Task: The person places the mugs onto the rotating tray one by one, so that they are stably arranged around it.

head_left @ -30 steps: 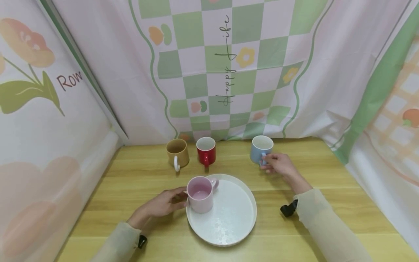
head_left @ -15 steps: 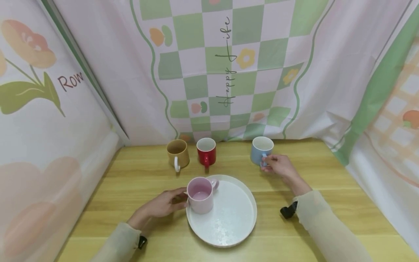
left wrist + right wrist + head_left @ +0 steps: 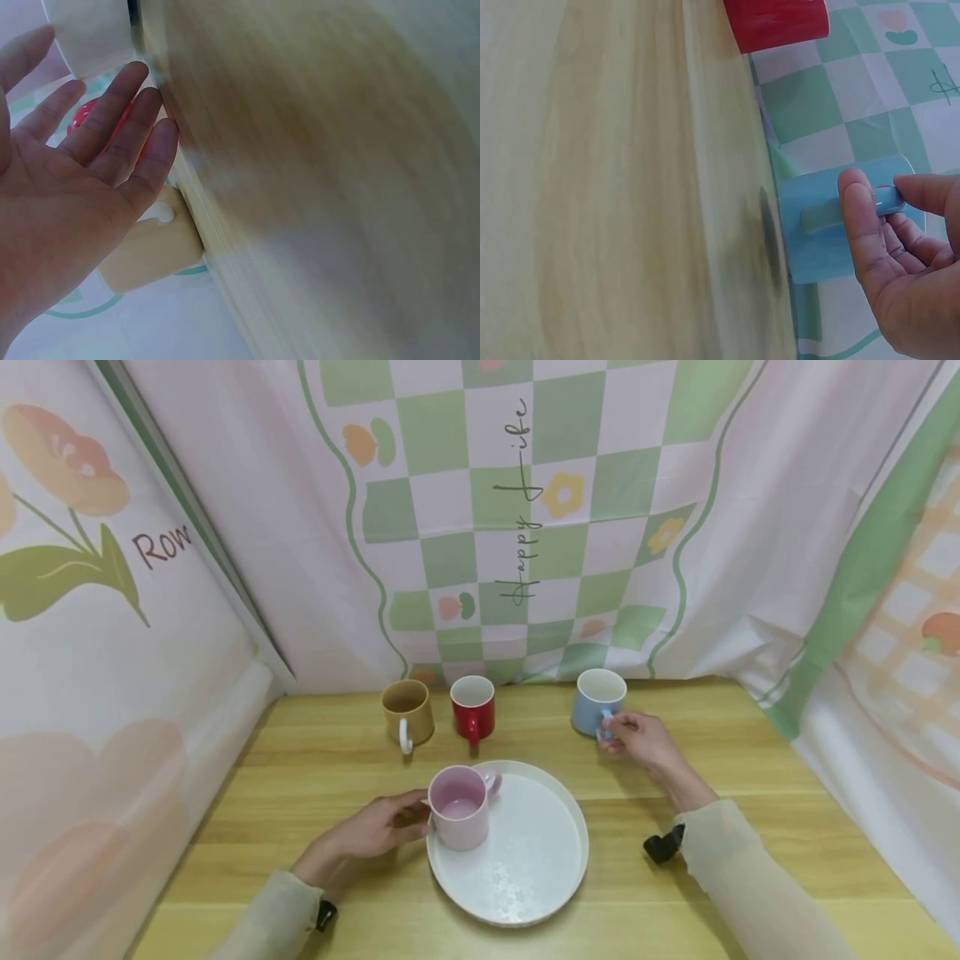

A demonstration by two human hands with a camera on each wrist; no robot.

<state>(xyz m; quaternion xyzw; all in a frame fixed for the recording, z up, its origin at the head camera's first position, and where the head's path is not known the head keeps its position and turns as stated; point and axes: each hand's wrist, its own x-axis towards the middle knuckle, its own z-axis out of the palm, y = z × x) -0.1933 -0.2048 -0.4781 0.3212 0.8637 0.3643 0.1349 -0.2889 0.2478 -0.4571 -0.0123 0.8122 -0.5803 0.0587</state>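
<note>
My right hand (image 3: 643,745) pinches the handle of a light blue mug (image 3: 591,708) at the back right. In the right wrist view, thumb and fingers close on that handle, and the blue mug (image 3: 821,259) casts a dark shadow on the wood beside its base. A pink mug (image 3: 463,827) stands upright on the left part of a round white tray (image 3: 536,893), its handle toward the back right. My left hand (image 3: 378,827) is at the pink mug's left side, fingertips right at its wall. The left wrist view shows those fingers loosely extended, palm visible.
Behind the tray stand a tan mug (image 3: 414,714) with a white handle and a red mug (image 3: 480,712), both handles toward me. The wooden table (image 3: 315,760) ends at a patterned cloth backdrop (image 3: 525,552), with printed cloth on both sides.
The blue mug in my right hand has risen very slightly and shifted a touch left. My left hand, the pink mug and the tray have kept their places.
</note>
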